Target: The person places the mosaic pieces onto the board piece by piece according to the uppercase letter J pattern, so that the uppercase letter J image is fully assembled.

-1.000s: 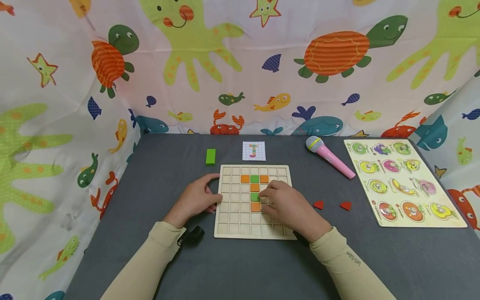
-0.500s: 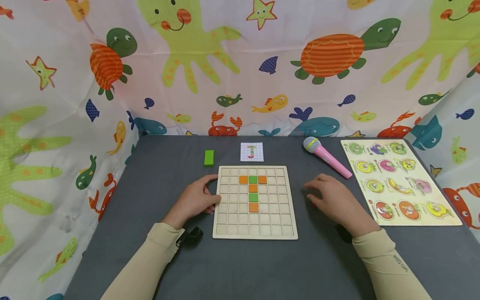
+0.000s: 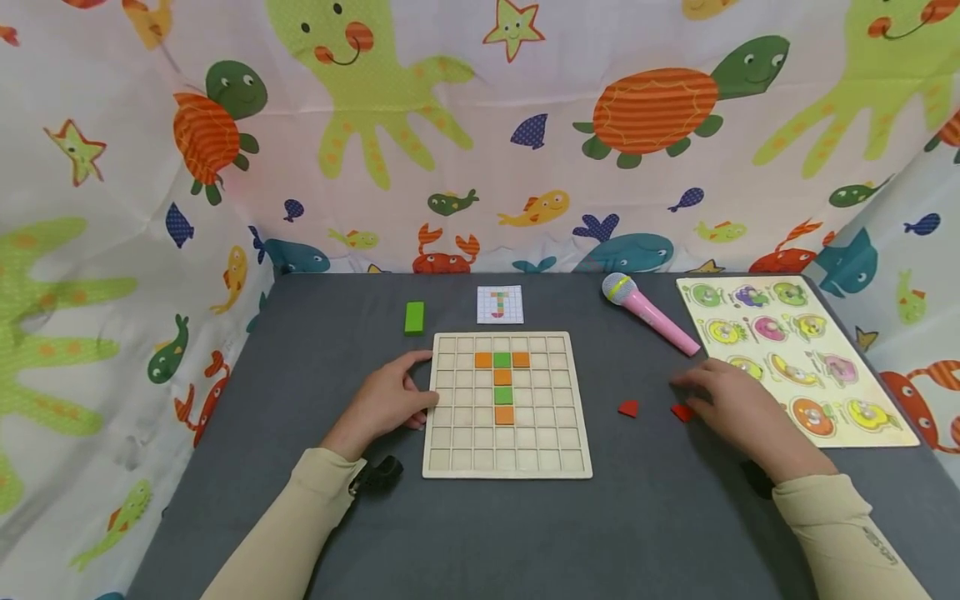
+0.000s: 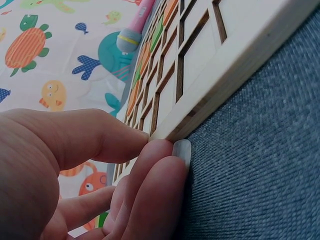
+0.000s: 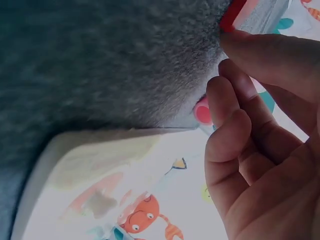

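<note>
A wooden grid board [image 3: 537, 459] lies flat on the table, with orange tiles [image 3: 502, 377] and green tiles [image 3: 503, 396] forming a T shape in its cells. At the board's left edge, my left hand [image 3: 382, 404] pinches the rim between thumb and fingers; the left wrist view shows the fingertips against the wooden rim [image 4: 200, 107]. Far to the right, my right hand [image 3: 738, 408] is at a small red piece [image 3: 682, 412]. In the right wrist view the thumb touches that red piece [image 5: 233, 16], while the loosely bent fingers stay apart from it. Another red piece [image 3: 628, 408] lies between board and right hand.
Behind the board are a green block [image 3: 414, 317] and a small pattern card [image 3: 500, 304]. A pink toy microphone [image 3: 652, 317] lies at the back right. A fruit puzzle board [image 3: 900, 437] sits at the right, partly under my right hand. A printed curtain [image 3: 450, 150] hangs behind the table.
My right hand has left the tiles on the board and moved right, past the nearer red piece to the farther one. The left hand stays at the board's edge.
</note>
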